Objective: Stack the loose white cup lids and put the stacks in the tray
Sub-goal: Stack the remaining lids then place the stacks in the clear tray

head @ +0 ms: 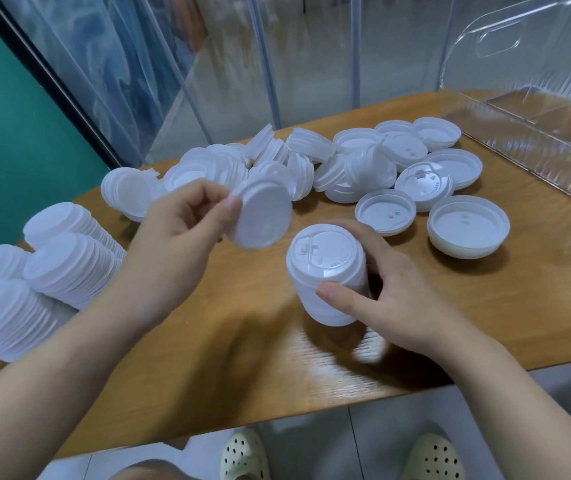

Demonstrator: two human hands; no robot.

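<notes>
My right hand (388,289) grips a short upright stack of white lids (325,268) standing on the wooden table (485,306) in front of me. My left hand (180,223) pinches a single white lid (263,216) by its rim, tilted on edge, held in the air up and left of that stack. A heap of loose white lids (298,164) lies across the far middle of the table, some upside down. The clear plastic tray (533,133) stands at the far right with nothing visible in it.
Several long stacks of lids (59,268) lie on their sides at the table's left edge. A clear plastic curtain (228,64) hangs behind the table, with a green wall (7,116) at left. The table's near edge runs above my sandalled feet (339,455).
</notes>
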